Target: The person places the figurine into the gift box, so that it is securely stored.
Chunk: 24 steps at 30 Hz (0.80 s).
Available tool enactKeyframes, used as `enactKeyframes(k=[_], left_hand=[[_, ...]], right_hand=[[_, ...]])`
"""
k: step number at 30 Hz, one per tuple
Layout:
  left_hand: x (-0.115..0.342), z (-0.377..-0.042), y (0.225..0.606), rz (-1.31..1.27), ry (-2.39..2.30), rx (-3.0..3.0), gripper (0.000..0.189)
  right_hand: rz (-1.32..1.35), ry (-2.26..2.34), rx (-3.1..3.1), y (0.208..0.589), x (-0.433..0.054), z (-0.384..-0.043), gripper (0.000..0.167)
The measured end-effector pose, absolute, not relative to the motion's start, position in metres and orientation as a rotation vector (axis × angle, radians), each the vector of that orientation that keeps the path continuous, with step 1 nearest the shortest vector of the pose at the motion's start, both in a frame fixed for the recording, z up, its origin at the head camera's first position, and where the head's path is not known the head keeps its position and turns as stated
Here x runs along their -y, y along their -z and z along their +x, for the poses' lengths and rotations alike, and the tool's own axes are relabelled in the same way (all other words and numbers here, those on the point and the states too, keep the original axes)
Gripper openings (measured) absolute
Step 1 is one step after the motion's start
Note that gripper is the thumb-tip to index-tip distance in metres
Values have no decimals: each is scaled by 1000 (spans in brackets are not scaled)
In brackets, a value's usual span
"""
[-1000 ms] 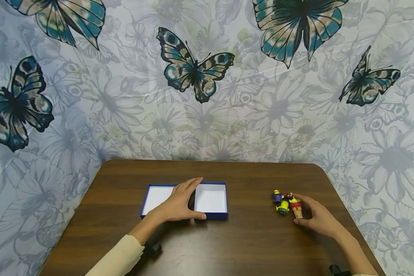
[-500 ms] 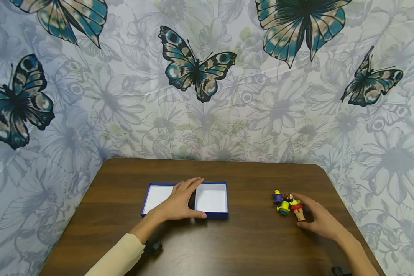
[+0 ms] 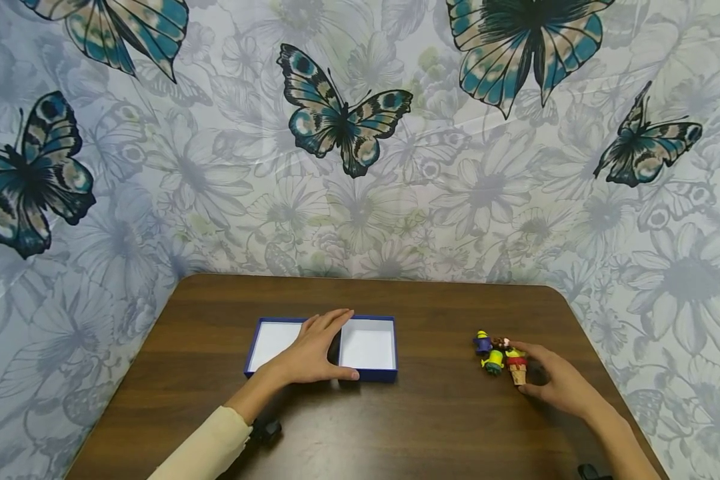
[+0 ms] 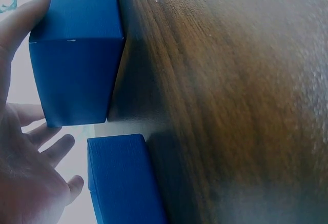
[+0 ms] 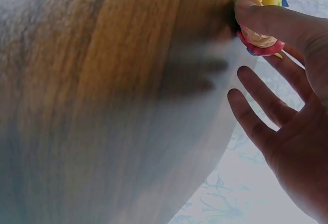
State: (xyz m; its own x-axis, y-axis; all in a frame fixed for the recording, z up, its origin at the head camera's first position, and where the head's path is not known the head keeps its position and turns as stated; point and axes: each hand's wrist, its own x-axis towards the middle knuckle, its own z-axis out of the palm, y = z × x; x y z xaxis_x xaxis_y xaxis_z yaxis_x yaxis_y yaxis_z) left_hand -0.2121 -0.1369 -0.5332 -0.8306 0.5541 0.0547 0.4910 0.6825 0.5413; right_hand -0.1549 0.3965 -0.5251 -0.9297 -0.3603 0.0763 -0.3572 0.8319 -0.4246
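Note:
Two shallow blue boxes with white insides lie side by side on the table. My left hand (image 3: 306, 353) spans the right box (image 3: 367, 347), thumb on its near side and index finger at its far edge. That hand partly covers the left box (image 3: 276, 339). At the right, my right hand (image 3: 558, 380) pinches a small toy figure (image 3: 518, 370) with a yellow top, red middle and waffle-cone base between thumb and index finger. In the right wrist view the thumb (image 5: 277, 21) hides part of it, and the other fingers are spread.
Beside the held figure stand a purple-and-yellow figure (image 3: 483, 343), a yellow-green figure (image 3: 493, 362) and a brown one (image 3: 501, 343), close together. The brown wooden table (image 3: 432, 427) ends at a wall cloth (image 3: 216, 220) printed with flowers and butterflies.
The cone-based figure has shifted slightly toward me with my right hand, its base tilting right and then straightening. The left hand keeps its place on the box.

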Motion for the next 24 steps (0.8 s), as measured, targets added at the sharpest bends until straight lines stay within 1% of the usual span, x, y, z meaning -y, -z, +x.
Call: enactKeyframes(k=[6, 14, 21, 24], left_hand=[[136, -212, 533, 860, -830, -2782, 124], [136, -211, 532, 859, -823, -2778, 123], [137, -211, 533, 861, -822, -2793, 123], [137, -211, 533, 864, -824, -2797, 122]], right_hand=[[-565, 685, -3019, 525, -397, -153, 86], [-585, 659, -3074, 525, -397, -151, 91], [-515, 719, -3147, 525, -396, -151, 71], [-491, 765, -3181, 526, -396, -152, 65]])
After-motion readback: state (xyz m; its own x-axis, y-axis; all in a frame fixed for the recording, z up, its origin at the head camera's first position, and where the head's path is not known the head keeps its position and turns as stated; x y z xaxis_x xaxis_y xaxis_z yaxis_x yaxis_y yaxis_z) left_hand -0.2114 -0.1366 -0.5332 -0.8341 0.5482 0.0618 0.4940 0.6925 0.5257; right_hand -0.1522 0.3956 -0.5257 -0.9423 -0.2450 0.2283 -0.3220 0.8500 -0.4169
